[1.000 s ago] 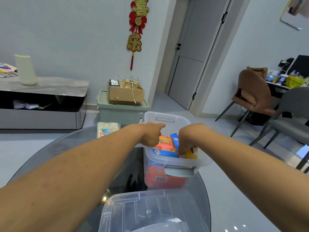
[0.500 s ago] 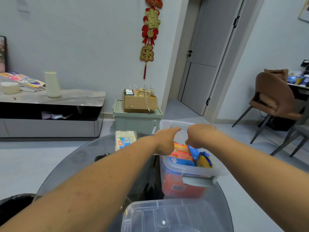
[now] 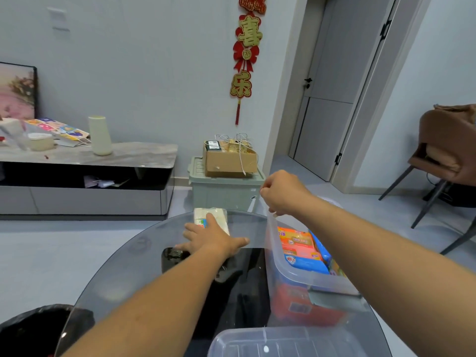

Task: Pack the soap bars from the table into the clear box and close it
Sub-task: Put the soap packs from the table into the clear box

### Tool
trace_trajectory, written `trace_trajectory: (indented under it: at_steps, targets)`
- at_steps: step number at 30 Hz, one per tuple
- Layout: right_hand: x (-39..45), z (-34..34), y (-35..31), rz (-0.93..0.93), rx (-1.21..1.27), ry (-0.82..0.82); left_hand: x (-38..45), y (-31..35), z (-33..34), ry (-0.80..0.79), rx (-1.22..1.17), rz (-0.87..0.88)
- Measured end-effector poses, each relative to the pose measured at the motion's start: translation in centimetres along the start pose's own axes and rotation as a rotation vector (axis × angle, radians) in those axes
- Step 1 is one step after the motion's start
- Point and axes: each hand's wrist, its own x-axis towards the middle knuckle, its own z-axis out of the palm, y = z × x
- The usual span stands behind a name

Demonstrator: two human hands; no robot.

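Note:
The clear box (image 3: 296,273) stands on the right of the round glass table (image 3: 123,274) with its top uncovered. Orange and blue soap bars (image 3: 300,244) are stacked inside it. A white soap pack (image 3: 219,215) lies at the table's far edge, left of the box. My left hand (image 3: 211,238) lies flat on the near end of that pack with its fingers spread. My right hand (image 3: 280,194) is curled at the box's far left corner and seems to pinch the rim. The clear lid (image 3: 278,341) rests at the near edge of the table.
A black-lined bin (image 3: 33,328) stands on the floor at the near left. Beyond the table a green storage bin (image 3: 224,194) carries a cardboard box (image 3: 229,161). A low cabinet (image 3: 85,176) runs along the left wall. A brown chair (image 3: 448,148) stands at the right.
My left hand left the box and went left onto the white soap pack. My right hand rose out of the box to its far left corner. The view turned left.

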Motion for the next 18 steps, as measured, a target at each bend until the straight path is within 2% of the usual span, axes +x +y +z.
trace_trajectory:
  at_steps: [3,6,10,12,15,18]
  targets:
    - [0.2,0.7,0.5,-0.016,0.044,-0.012,0.9,0.0,0.8,0.081,0.01,0.0]
    - [0.5,0.7,1.0,-0.015,0.085,-0.008,1.5,-0.3,1.0,0.169,-0.119,0.009]
    - [1.0,0.2,0.8,0.02,0.196,-0.002,2.0,-0.4,-0.7,0.203,-0.478,-0.043]
    - [0.9,-0.3,0.2,0.033,0.288,-0.012,1.6,0.2,-2.3,0.197,-0.738,-0.019]
    - [0.3,-1.7,-1.2,0.108,0.494,-0.074,0.1,2.8,-6.4,0.03,-1.224,0.132]
    - [-0.3,-3.8,-2.2,0.166,0.675,-0.261,-3.2,6.4,-10.1,-0.315,-1.377,0.375]
